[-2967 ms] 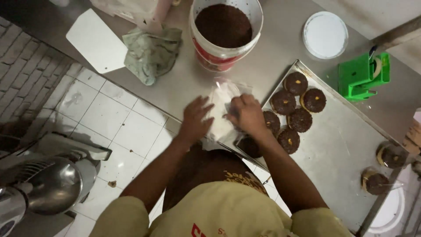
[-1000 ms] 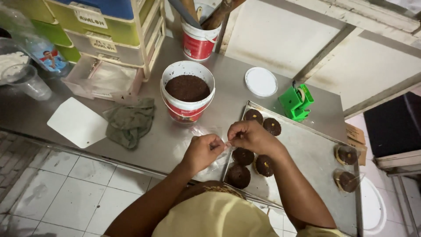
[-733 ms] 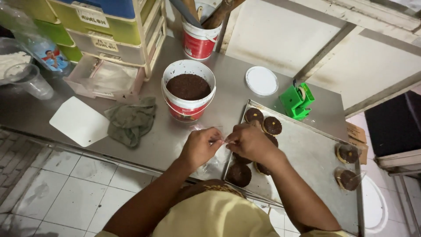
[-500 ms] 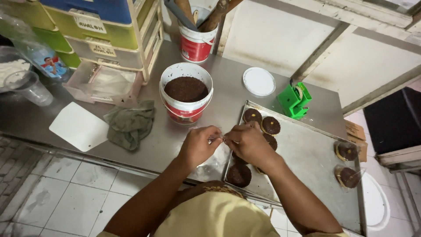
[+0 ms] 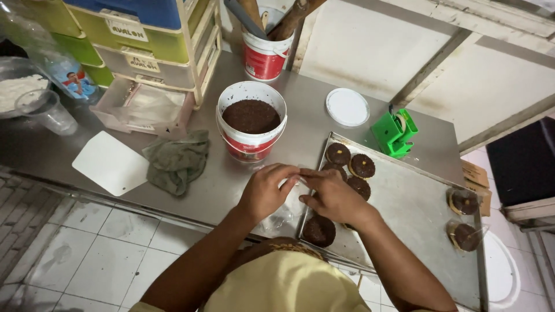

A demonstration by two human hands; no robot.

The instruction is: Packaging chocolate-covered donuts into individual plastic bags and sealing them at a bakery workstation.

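The left hand and right hand meet fingertip to fingertip over the bench, pinching a thin clear plastic bag between them; its crumpled rest lies just below the hands. Chocolate-topped doughnuts sit on the metal tray right beside the right hand. A bucket of brown crumbs stands just beyond the left hand, a grey cloth farther to its left.

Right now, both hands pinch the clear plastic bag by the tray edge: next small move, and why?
Probably pull the bag mouth open. The left hand and right hand meet fingertip to fingertip on the clear plastic bag, which looks flat and empty. Unwrapped chocolate doughnuts sit on the tray just beside it; two wrapped ones lie at its far end.
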